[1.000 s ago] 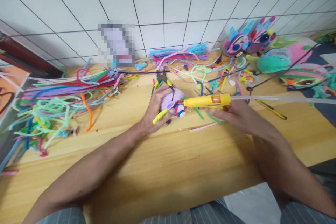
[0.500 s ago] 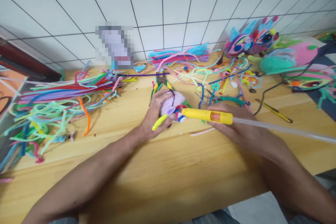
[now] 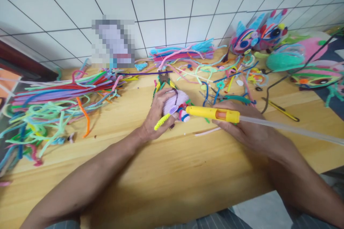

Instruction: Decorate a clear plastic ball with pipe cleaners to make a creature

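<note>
My left hand (image 3: 156, 118) is closed around a lilac pipe-cleaner figure (image 3: 176, 101) with a dark strand across it and red, blue and white parts on its right side. A yellow twisted piece with a lilac tip (image 3: 162, 121) juts out over that hand. In my right hand (image 3: 239, 123) is a yellow hot glue gun (image 3: 202, 112), a clear glue stick (image 3: 285, 129) running out of its back. The gun's nozzle end points left, close to the figure's right side; whether it touches is hard to tell. Pliers (image 3: 163, 80) with yellow-green handles lie just behind my left hand.
Bundles of coloured pipe cleaners (image 3: 61, 91) cover the left of the table (image 3: 166, 171). More pipe cleaners (image 3: 182, 53) lie along the tiled wall. Scissors (image 3: 228, 97), a yellow utility knife (image 3: 282, 110), a black cord (image 3: 279, 82) and finished fish-like figures (image 3: 244, 41) are on the right.
The view has shifted slightly. Both hands keep nearly the same pose, the glue gun still beside the figure.
</note>
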{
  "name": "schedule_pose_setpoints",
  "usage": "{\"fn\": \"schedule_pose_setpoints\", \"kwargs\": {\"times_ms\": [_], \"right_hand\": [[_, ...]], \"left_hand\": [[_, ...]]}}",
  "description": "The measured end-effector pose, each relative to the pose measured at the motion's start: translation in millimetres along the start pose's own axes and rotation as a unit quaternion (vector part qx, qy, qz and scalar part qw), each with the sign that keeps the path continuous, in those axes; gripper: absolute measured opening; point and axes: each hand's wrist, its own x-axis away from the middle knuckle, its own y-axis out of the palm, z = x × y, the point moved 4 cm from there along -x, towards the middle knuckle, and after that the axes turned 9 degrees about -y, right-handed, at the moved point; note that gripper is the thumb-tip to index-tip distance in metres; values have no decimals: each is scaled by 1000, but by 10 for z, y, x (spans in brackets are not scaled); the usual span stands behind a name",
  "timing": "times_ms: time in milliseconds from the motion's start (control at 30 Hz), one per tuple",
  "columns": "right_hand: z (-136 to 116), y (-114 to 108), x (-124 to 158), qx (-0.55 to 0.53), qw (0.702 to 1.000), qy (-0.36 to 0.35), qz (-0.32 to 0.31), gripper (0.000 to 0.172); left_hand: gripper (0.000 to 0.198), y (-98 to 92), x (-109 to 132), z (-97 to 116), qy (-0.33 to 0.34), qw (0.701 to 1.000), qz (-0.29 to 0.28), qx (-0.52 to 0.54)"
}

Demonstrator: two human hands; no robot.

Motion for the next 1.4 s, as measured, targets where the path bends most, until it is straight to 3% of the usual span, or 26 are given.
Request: {"fn": "schedule_pose_setpoints", "kwargs": {"times_ms": [400, 633, 1133, 1400], "right_hand": [[8, -30, -33, 15, 1000, 12, -22, 16], [-3, 18, -16, -11, 1000, 4, -11, 22], [-18, -34, -27, 31, 999, -12, 4, 14], [-38, 22, -30, 26, 998, -40, -29, 26]], "left_hand": [[60, 2, -14, -1, -3, 1000, 5, 20], [60, 12, -7, 3, -4, 1000, 9, 25], [61, 5, -10, -8, -2, 1000, -1, 17], [60, 4, -9, -2, 10, 1000, 7, 11]]}}
